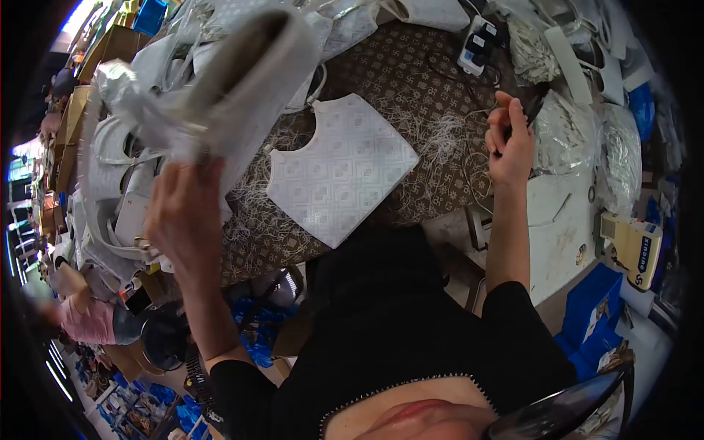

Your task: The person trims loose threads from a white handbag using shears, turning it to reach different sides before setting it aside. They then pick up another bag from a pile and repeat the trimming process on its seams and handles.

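Observation:
My left hand [187, 209] is closed on a white handbag [257, 95], lifted over the left of the table and smeared by motion. The bag's dark opening faces up. A flat white bag [341, 165] with a square pattern and a curved notch lies on the brown cloth, between my hands and touched by neither. My right hand [511, 143] is raised at the right with its fingers curled in. A dark slim thing [539, 101] shows just beyond its fingers; whether the hand grips it I cannot make out.
Cut white threads [444, 139] litter the brown patterned cloth [418, 66]. White bags [117, 139] pile up at the left and back. A power strip [477, 48] lies at the back; plastic-wrapped bundles [565, 139] stand at the right. Another person [88, 315] is at far left.

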A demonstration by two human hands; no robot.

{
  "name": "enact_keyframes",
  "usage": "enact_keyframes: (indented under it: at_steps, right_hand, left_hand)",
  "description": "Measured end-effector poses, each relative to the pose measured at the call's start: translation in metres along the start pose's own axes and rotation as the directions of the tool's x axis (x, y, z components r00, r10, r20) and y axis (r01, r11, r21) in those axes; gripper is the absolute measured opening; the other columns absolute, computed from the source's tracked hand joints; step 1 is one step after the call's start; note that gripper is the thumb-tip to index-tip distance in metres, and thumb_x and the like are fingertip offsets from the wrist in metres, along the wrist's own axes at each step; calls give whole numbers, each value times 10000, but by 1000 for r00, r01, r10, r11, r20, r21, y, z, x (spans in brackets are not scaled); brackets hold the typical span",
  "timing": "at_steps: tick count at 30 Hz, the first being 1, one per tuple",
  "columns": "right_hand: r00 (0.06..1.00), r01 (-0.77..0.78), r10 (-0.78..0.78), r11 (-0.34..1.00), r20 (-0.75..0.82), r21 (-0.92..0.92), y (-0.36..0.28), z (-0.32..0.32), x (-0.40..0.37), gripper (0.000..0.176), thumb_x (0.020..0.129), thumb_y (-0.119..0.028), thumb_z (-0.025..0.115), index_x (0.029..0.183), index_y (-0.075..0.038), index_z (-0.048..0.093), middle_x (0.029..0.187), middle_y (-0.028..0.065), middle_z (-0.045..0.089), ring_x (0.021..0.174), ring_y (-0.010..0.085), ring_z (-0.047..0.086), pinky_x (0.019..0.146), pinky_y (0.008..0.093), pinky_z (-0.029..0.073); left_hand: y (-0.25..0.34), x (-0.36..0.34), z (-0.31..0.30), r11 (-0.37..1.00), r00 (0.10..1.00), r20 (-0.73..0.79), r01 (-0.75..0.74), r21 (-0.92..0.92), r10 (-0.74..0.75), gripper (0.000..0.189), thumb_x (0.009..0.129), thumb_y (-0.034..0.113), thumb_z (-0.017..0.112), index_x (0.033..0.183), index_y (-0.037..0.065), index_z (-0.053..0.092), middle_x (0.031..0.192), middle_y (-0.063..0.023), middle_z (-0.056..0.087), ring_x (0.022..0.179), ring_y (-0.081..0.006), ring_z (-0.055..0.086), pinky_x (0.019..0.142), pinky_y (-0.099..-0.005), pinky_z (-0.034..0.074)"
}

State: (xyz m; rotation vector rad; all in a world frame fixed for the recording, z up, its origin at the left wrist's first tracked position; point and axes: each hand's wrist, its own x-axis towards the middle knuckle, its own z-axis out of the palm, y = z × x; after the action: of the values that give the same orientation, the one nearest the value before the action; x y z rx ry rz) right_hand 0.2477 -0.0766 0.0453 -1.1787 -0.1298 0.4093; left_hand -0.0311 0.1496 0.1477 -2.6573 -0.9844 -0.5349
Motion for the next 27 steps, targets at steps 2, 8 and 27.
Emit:
enact_keyframes:
  at_steps: [2, 8, 27]
  right_hand:
    - [1000, 13, -14, 1000, 11, 4, 5, -2, 2, 299, 914, -277, 506, 1011, -10, 598, 657, 6, 570, 400, 15, 293, 374, 182, 231]
    - [998, -22, 28, 995, 63, -95, 19, 7, 2, 300, 911, -300, 520, 983, -25, 618, 691, 9, 602, 405, 10, 297, 373, 188, 238]
    - [905, 397, -156, 643, 396, -655, 147, 61, -8, 161, 833, -131, 590, 958, -38, 633, 848, 115, 618, 743, 260, 610, 650, 292, 468]
  left_hand:
    - [23, -18, 17, 998, 992, 123, -5, -68, 14, 131, 774, 89, 603, 892, 74, 659, 926, -90, 621, 795, -236, 605, 652, -346, 487]
    - [111, -105, 74, 746, 177, 755, 125, -654, 632, 364, 845, 106, 505, 1200, 25, 496, 1149, -204, 551, 1084, -310, 531, 876, -362, 442]
    - [-7, -62, 206, 687, 806, 557, 520, -507, -200, 786, 731, 414, 681, 1309, -7, 355, 1384, -238, 273, 1257, -360, 331, 1007, -397, 315]
